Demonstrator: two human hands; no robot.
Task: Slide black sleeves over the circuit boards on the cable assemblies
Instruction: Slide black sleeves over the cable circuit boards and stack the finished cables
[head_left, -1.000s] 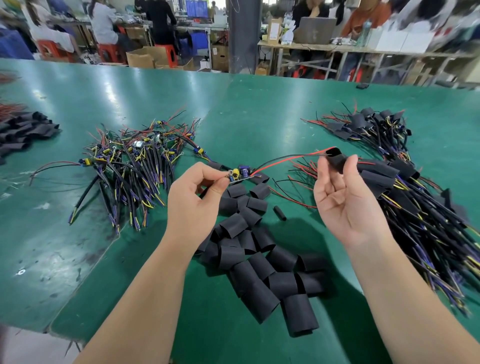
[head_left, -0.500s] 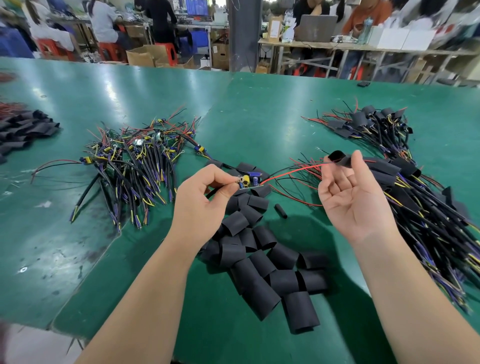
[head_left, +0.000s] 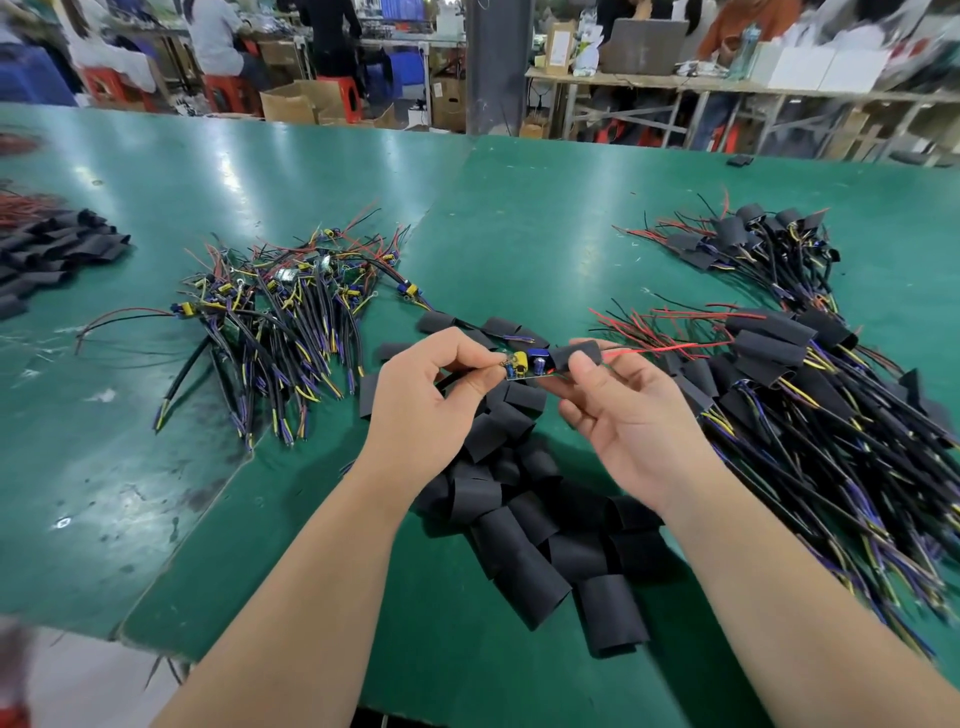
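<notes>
My left hand (head_left: 426, 410) pinches the cable end of a small circuit board (head_left: 527, 364) with yellow and blue parts, held above the green table (head_left: 519, 223). My right hand (head_left: 623, 410) pinches a black sleeve (head_left: 574, 356) threaded on the board's red and black wires; the sleeve's mouth sits right at the board's right end. A heap of loose black sleeves (head_left: 540, 525) lies under and in front of both hands. Bare cable assemblies (head_left: 280, 312) are piled at the left. Sleeved assemblies (head_left: 810, 395) lie at the right.
More sleeved cables (head_left: 748, 244) lie at the far right of the table. Another pile of black sleeves (head_left: 47, 254) sits at the left edge. The table's near edge runs just below my forearms. People work at benches beyond the table.
My right hand has slid the black sleeve leftward along the red and black wires, from far out on the wires up to the board's end. My left hand holds the board steady.
</notes>
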